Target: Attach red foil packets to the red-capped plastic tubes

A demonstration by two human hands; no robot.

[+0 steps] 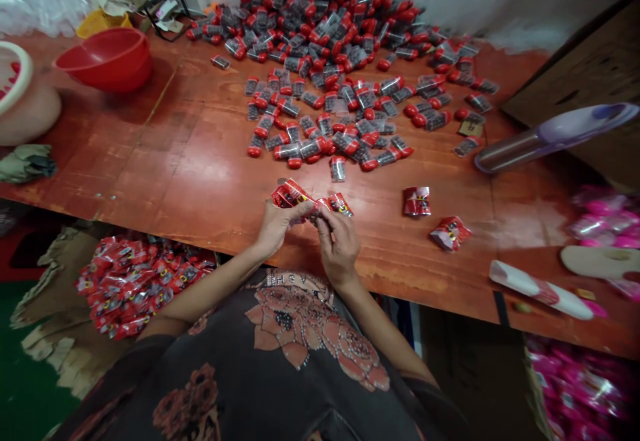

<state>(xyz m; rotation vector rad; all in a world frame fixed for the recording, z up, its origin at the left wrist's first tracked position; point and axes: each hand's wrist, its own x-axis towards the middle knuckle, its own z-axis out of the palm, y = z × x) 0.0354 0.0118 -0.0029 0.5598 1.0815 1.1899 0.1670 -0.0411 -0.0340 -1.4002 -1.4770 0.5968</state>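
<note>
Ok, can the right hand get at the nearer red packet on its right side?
Probably yes. The right hand holds a small red packet, so it may need to let go first, but the nearer packet lies close by on the wooden table, with only bare wood between them.
</note>
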